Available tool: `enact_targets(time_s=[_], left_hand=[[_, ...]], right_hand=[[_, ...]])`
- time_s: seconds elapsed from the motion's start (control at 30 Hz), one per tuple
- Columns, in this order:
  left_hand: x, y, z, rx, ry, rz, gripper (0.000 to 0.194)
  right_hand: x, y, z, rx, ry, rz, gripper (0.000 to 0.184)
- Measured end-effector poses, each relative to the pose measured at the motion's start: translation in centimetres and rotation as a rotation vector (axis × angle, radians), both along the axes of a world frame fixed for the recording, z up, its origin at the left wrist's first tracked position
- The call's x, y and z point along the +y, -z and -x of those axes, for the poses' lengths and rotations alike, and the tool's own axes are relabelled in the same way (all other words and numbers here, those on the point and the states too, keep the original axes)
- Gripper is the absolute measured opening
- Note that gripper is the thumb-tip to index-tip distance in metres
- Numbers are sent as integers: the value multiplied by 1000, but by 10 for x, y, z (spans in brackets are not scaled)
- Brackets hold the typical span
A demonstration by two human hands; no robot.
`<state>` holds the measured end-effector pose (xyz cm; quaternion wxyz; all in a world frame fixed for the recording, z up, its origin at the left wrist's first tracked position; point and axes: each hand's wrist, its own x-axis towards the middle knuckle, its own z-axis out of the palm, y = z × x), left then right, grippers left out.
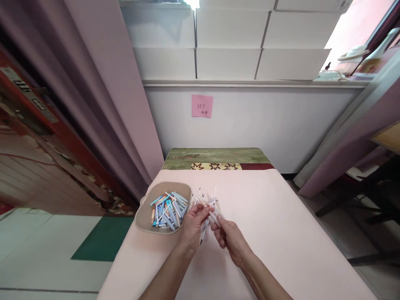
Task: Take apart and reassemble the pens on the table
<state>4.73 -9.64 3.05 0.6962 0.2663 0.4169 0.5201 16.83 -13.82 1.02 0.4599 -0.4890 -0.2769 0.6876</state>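
Over the middle of the pale table, both my hands meet close together. My left hand [194,223] is closed in a pinch around a slim pale pen part [201,201]. My right hand [230,236] is closed around a whitish, translucent pen barrel [215,217], whose upper end comes up to my left fingertips. Whether the two pieces are joined cannot be made out. Beneath and behind my hands lies a loose pile of thin white pen refills [204,232] with dark tips, partly hidden by my fingers.
To the left, a beige plastic bin [144,216] holds many blue, white and orange pens [168,211]. A pale pink cover [265,216] lies over the table, with a green patterned strip [215,153] at its far edge. A pink note [202,106] is stuck on the wall.
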Motion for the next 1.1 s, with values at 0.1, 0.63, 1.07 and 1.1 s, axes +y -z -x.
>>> enact_targets(time_s=[0.1, 0.63, 1.07, 1.1], left_hand=[[1, -1, 1, -16, -29, 14, 27], [4, -7, 1, -28, -62, 19, 30], [5, -5, 1, -50, -113, -5, 29], [5, -4, 0, -48, -105, -5, 29]], right_hand=[[1, 0, 0, 44, 79, -60, 43], [4, 2, 4, 69, 78, -59, 43], [3, 4, 5, 96, 92, -20, 46], [3, 4, 5, 119, 68, 12, 47]])
